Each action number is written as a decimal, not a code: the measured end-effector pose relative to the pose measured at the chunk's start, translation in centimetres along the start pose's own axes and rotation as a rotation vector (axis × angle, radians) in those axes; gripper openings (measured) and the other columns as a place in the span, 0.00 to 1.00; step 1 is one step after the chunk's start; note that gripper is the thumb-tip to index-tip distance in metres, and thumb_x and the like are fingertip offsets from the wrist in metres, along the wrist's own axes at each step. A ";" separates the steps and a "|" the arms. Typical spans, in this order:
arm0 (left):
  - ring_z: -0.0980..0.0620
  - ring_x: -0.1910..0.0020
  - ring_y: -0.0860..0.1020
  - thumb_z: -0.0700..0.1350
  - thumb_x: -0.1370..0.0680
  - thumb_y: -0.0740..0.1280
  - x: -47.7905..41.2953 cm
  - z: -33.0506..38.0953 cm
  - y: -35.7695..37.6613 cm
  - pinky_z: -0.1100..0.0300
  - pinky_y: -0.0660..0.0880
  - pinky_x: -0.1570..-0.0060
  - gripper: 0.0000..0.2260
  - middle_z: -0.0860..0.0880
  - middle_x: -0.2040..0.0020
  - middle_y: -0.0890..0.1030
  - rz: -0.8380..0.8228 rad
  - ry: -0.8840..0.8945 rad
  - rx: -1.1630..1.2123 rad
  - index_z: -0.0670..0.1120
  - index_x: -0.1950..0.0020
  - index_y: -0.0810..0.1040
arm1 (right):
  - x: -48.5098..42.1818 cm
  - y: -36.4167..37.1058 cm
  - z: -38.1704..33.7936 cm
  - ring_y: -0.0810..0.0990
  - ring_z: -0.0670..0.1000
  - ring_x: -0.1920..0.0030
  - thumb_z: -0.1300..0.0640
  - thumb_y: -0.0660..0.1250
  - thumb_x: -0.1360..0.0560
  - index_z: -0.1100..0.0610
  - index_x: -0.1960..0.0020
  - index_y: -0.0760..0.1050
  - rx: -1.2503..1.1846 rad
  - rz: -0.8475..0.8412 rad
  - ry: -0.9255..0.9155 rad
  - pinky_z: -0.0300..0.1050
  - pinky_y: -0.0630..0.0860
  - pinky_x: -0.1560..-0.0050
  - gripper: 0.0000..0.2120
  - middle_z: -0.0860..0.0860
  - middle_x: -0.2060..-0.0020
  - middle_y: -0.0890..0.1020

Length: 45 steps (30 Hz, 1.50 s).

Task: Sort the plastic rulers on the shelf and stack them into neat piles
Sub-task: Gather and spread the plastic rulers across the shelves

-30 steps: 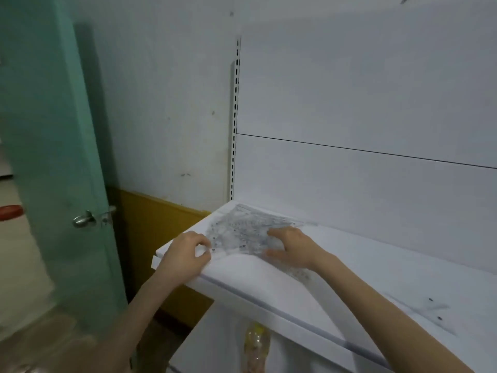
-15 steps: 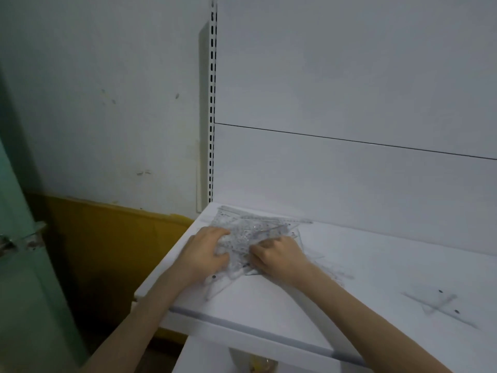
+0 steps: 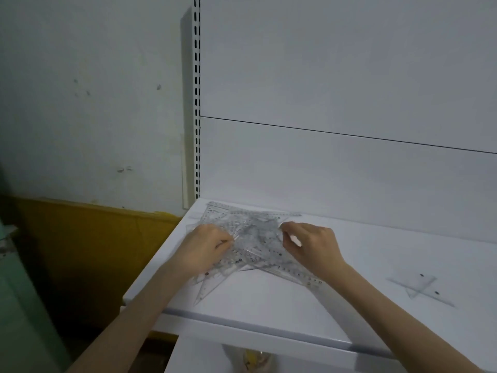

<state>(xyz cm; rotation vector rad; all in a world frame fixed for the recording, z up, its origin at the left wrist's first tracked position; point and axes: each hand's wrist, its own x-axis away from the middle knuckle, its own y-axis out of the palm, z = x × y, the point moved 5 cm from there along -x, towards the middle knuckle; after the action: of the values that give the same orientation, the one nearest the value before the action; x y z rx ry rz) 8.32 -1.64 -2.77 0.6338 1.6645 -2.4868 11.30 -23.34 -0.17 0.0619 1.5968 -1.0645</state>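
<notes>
A jumbled heap of clear plastic rulers (image 3: 252, 235), straight ones and triangles, lies at the left end of the white shelf (image 3: 269, 300). My left hand (image 3: 205, 247) lies on the heap's left side, its fingers curled round a ruler's edge. My right hand (image 3: 309, 244) is at the heap's right side, thumb and fingers pinching rulers there. Two more clear rulers (image 3: 419, 288) lie crossed further right on the shelf, apart from both hands.
The shelf's white back panel (image 3: 349, 170) rises behind the heap, with a slotted upright (image 3: 197, 103) at its left. A wall with a yellow lower band (image 3: 94, 238) is on the left. A bottle (image 3: 255, 359) shows below the shelf's front edge.
The view swung right and closer, so the green door left the frame. Both hands moved from the heap's near edge onto it, then spread apart to its left and right sides.
</notes>
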 end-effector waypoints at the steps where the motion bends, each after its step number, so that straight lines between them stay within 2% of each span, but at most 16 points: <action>1: 0.53 0.63 0.78 0.45 0.21 0.65 0.0 0.0 -0.2 0.55 0.76 0.59 0.10 0.48 0.61 0.84 0.026 -0.008 0.030 0.44 0.56 0.84 | 0.0 -0.4 0.5 0.78 0.48 0.75 0.57 0.63 0.27 0.55 0.60 0.79 -0.013 0.013 0.065 0.38 0.70 0.79 0.07 0.45 0.72 0.80; 3: 0.54 0.64 0.78 0.46 0.21 0.65 -0.1 0.4 -0.5 0.57 0.76 0.60 0.10 0.49 0.62 0.84 0.043 0.009 0.047 0.44 0.55 0.85 | 0.2 -1.0 1.4 0.78 0.49 0.76 0.54 0.60 0.27 0.56 0.59 0.78 -0.042 0.016 0.156 0.39 0.72 0.78 0.09 0.45 0.70 0.81; 6: 0.53 0.62 0.76 0.48 0.19 0.60 -0.2 1.5 -0.6 0.58 0.72 0.61 0.15 0.49 0.63 0.81 0.004 0.062 -0.093 0.43 0.59 0.81 | 0.9 -1.7 2.5 0.77 0.50 0.77 0.54 0.60 0.27 0.56 0.58 0.76 -0.056 0.009 0.227 0.41 0.74 0.75 0.08 0.46 0.68 0.83; 9: 0.51 0.54 0.74 0.48 0.19 0.59 -0.2 2.3 -0.8 0.54 0.74 0.53 0.15 0.49 0.56 0.80 0.023 0.105 -0.201 0.43 0.56 0.83 | 1.7 -2.5 3.6 0.80 0.52 0.72 0.59 0.65 0.27 0.57 0.56 0.76 -0.102 -0.013 0.328 0.46 0.76 0.70 0.02 0.47 0.66 0.84; 12: 0.52 0.44 0.74 0.43 0.20 0.61 -0.3 3.2 -1.1 0.55 0.74 0.45 0.13 0.50 0.45 0.80 0.100 0.121 -0.155 0.40 0.52 0.84 | 2.7 -3.2 5.2 0.84 0.50 0.62 0.60 0.66 0.25 0.56 0.54 0.75 -0.222 -0.043 0.471 0.50 0.79 0.61 0.01 0.48 0.64 0.84; 15: 0.48 0.38 0.73 0.40 0.22 0.62 -0.7 5.1 -1.6 0.56 0.72 0.41 0.13 0.45 0.39 0.78 0.205 0.168 -0.056 0.36 0.59 0.82 | 3.5 -4.6 6.3 0.84 0.48 0.59 0.59 0.65 0.24 0.53 0.55 0.74 -0.336 -0.041 0.575 0.53 0.79 0.57 0.03 0.48 0.63 0.83; 19: 0.46 0.48 0.80 0.43 0.27 0.56 -1.9 8.7 -1.1 0.62 0.69 0.45 0.18 0.39 0.50 0.83 0.273 0.323 0.046 0.35 0.64 0.81 | 5.3 -7.5 7.2 0.83 0.47 0.61 0.59 0.64 0.23 0.55 0.53 0.74 -0.288 -0.068 0.613 0.52 0.78 0.58 0.01 0.46 0.64 0.82; 23: 0.46 0.55 0.82 0.43 0.29 0.56 -3.3 12.9 0.1 0.64 0.70 0.49 0.16 0.40 0.54 0.84 0.323 0.364 0.120 0.37 0.70 0.77 | 8.0 -11.5 9.5 0.82 0.49 0.64 0.59 0.66 0.24 0.56 0.52 0.76 -0.137 -0.072 0.632 0.50 0.78 0.59 0.02 0.44 0.65 0.80; 27: 0.48 0.55 0.82 0.43 0.30 0.56 -4.7 16.9 2.2 0.63 0.73 0.52 0.13 0.42 0.55 0.84 0.374 0.461 0.178 0.42 0.73 0.70 | 11.9 -16.6 12.5 0.82 0.55 0.65 0.61 0.66 0.24 0.55 0.49 0.80 0.113 -0.023 0.684 0.47 0.75 0.63 0.06 0.50 0.67 0.82; 30: 0.50 0.56 0.81 0.44 0.29 0.57 -5.3 18.6 4.1 0.59 0.78 0.59 0.13 0.46 0.56 0.84 0.387 0.481 0.157 0.42 0.73 0.71 | 15.2 -18.6 14.5 0.82 0.59 0.60 0.63 0.63 0.23 0.55 0.42 0.81 0.239 -0.129 0.773 0.47 0.75 0.60 0.13 0.55 0.62 0.85; 34: 0.54 0.68 0.69 0.43 0.29 0.58 -5.5 19.8 5.3 0.58 0.73 0.72 0.14 0.50 0.74 0.74 0.459 0.482 0.158 0.42 0.75 0.70 | 17.8 -18.1 15.8 0.82 0.60 0.55 0.65 0.62 0.23 0.57 0.40 0.80 0.279 -0.256 0.767 0.52 0.78 0.54 0.15 0.57 0.54 0.85; 36: 0.53 0.72 0.69 0.43 0.29 0.58 -5.4 20.1 5.2 0.58 0.70 0.72 0.15 0.50 0.76 0.70 0.505 0.462 0.192 0.42 0.76 0.69 | 18.0 -17.1 15.9 0.81 0.60 0.54 0.65 0.61 0.23 0.58 0.42 0.81 0.272 -0.324 0.730 0.53 0.78 0.54 0.14 0.57 0.53 0.85; 38: 0.53 0.72 0.74 0.44 0.29 0.60 -5.3 20.2 4.9 0.60 0.71 0.70 0.15 0.51 0.77 0.70 0.517 0.429 0.284 0.42 0.76 0.69 | 18.1 -15.9 15.9 0.80 0.58 0.54 0.64 0.59 0.23 0.58 0.48 0.82 0.260 -0.465 0.707 0.51 0.75 0.56 0.13 0.54 0.57 0.83; 41: 0.59 0.63 0.80 0.40 0.31 0.65 -5.3 20.5 5.0 0.70 0.71 0.67 0.13 0.53 0.77 0.72 0.480 0.412 0.449 0.42 0.76 0.73 | 18.1 -15.0 15.7 0.77 0.55 0.53 0.55 0.54 0.25 0.57 0.55 0.80 0.265 -0.626 0.688 0.48 0.72 0.60 0.16 0.51 0.62 0.79; 43: 0.63 0.62 0.81 0.38 0.31 0.67 -5.4 21.0 5.3 0.71 0.71 0.68 0.11 0.49 0.76 0.76 0.440 0.417 0.549 0.42 0.74 0.76 | 17.8 -15.2 15.5 0.77 0.56 0.49 0.56 0.55 0.23 0.57 0.51 0.80 0.279 -0.612 0.669 0.47 0.71 0.56 0.15 0.50 0.59 0.79; 45: 0.60 0.64 0.81 0.42 0.30 0.66 -5.2 22.1 5.7 0.67 0.74 0.67 0.11 0.48 0.73 0.80 0.400 0.463 0.648 0.49 0.73 0.76 | 17.3 -15.9 15.0 0.74 0.54 0.39 0.57 0.59 0.22 0.55 0.37 0.76 0.183 -0.494 0.692 0.45 0.70 0.44 0.15 0.49 0.45 0.80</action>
<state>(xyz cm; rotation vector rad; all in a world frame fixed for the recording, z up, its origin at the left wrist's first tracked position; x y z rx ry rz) 8.30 -24.71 1.45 1.5219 0.6413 -2.6542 7.95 -50.79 -3.68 0.1806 2.1920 -1.6966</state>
